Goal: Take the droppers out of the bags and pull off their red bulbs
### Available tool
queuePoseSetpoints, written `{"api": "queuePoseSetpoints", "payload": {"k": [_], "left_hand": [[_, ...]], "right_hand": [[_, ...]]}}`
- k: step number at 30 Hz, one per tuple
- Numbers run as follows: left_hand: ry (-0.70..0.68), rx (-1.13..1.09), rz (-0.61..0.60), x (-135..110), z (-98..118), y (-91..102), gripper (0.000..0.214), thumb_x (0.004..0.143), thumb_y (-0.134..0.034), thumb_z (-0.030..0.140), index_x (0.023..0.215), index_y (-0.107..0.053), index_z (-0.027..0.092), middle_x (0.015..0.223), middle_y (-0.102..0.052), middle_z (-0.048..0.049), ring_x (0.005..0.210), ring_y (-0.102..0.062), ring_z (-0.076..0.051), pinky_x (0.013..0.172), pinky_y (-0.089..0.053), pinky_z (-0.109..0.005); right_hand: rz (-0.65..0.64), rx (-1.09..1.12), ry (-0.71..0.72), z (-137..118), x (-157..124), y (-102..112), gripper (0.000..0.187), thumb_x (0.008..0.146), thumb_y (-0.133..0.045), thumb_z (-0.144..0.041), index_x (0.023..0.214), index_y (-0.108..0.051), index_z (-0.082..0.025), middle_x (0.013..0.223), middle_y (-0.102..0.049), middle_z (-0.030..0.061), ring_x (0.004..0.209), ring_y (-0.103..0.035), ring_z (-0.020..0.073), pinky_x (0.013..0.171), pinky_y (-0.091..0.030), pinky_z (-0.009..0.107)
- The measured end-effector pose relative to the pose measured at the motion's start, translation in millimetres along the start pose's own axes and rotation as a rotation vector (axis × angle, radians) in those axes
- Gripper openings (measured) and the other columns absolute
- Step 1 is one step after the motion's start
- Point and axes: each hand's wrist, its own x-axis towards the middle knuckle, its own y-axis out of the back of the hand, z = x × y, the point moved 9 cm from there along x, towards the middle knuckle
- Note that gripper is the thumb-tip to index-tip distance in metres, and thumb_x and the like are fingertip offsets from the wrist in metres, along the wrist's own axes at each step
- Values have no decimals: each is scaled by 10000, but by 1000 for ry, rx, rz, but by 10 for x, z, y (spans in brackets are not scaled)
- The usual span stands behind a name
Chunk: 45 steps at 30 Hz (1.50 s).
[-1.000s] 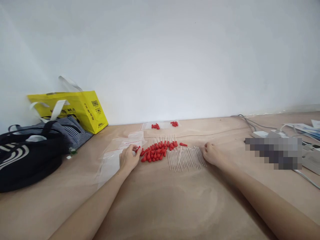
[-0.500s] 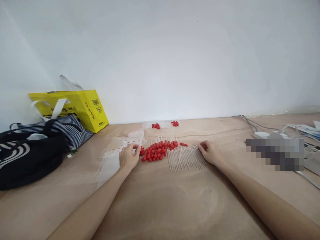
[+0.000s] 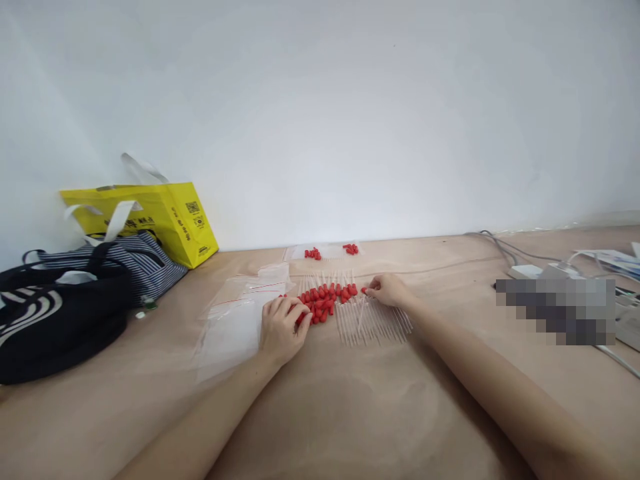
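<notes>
A pile of small red rubber bulbs (image 3: 327, 299) lies on the tan table beside a row of clear thin tubes (image 3: 373, 320). My left hand (image 3: 281, 328) rests at the pile's left edge, fingers curled over some of the bulbs. My right hand (image 3: 389, 291) reaches over the tubes to the pile's right end, its fingertips pinched at a lone red bulb (image 3: 364, 291). Whether the bulb is lifted I cannot tell. Clear zip bags (image 3: 240, 313) lie left of the pile.
A yellow shopping bag (image 3: 150, 217) and dark striped bags (image 3: 75, 300) stand at the left by the wall. More red bulbs on a clear bag (image 3: 330, 251) lie near the wall. Cables and white devices (image 3: 530, 267) crowd the right side.
My right hand moved left across the tubes to the lone red bulb. My left hand shifted right and nearer, covering the pile's left edge.
</notes>
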Motion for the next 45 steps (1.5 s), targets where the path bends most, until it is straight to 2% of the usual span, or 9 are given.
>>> {"api": "queuePoseSetpoints", "payload": {"k": [5, 12, 17, 19, 24, 30, 35, 41, 45], "left_hand": [[74, 12, 2, -1, -137, 8, 135, 771, -501, 288, 701, -600, 228, 812, -600, -32, 815, -502, -200, 746, -333, -354], [101, 9, -5, 26, -142, -63, 142, 771, -498, 299, 707, -604, 230, 832, -598, -35, 821, -499, -207, 757, -328, -355], [178, 47, 11, 179, -252, -53, 124, 754, -507, 291, 718, -607, 228, 838, -604, -36, 849, -497, -222, 765, -322, -362], [230, 70, -42, 273, -341, -91, 134, 752, -497, 299, 727, -609, 229, 853, -608, -36, 871, -494, -228, 776, -319, -370], [400, 128, -316, 475, -585, -376, 180, 705, -501, 349, 702, -643, 238, 898, -608, -69, 937, -480, -289, 765, -330, -413], [470, 131, -472, 664, -547, -677, 315, 624, -528, 505, 594, -640, 212, 862, -634, -103, 934, -496, -340, 782, -312, -461], [574, 158, -614, 664, -614, -847, 462, 565, -541, 593, 747, -648, 183, 938, -631, -163, 954, -502, -389, 819, -277, -524], [600, 185, -669, 662, -665, -972, 352, 615, -555, 469, 823, -642, 199, 971, -626, -151, 940, -522, -372, 796, -310, -502], [530, 203, -627, 741, -547, -914, 368, 662, -522, 443, 859, -627, 151, 1003, -596, -194, 957, -495, -389, 779, -313, -502]], "right_hand": [[-20, 26, -105, 167, -9, 92, 246, 683, -559, -415, 662, -630, -180, 624, -637, 30, 557, -564, 129, 480, -346, 208], [22, 10, -187, 636, -561, 437, 254, 684, -546, -418, 629, -606, -177, 609, -626, 34, 541, -554, 137, 461, -339, 213], [91, -62, -111, 623, -734, 428, 198, 695, -538, -356, 618, -583, -179, 672, -610, 49, 606, -552, 148, 516, -362, 229], [108, -56, -94, 592, -713, 393, 188, 701, -533, -338, 613, -563, -174, 676, -600, 52, 607, -547, 147, 531, -370, 234], [113, 100, -152, 652, -654, 303, 196, 723, -510, -358, 676, -541, -171, 641, -603, 36, 578, -550, 140, 515, -376, 235], [151, 162, -194, 756, -660, 290, 289, 731, -503, -404, 868, -526, -151, 659, -608, 35, 566, -555, 137, 520, -378, 238], [197, 123, -201, 842, -634, 346, 313, 726, -498, -419, 886, -538, -153, 732, -616, 55, 633, -569, 156, 543, -382, 246], [240, 135, -172, 779, -628, 342, 257, 731, -488, -354, 878, -533, -148, 746, -614, 59, 640, -564, 151, 554, -384, 244], [237, 158, -93, 537, -662, 306, 182, 753, -453, -308, 827, -536, -163, 714, -609, 36, 601, -548, 135, 544, -383, 238]]}}
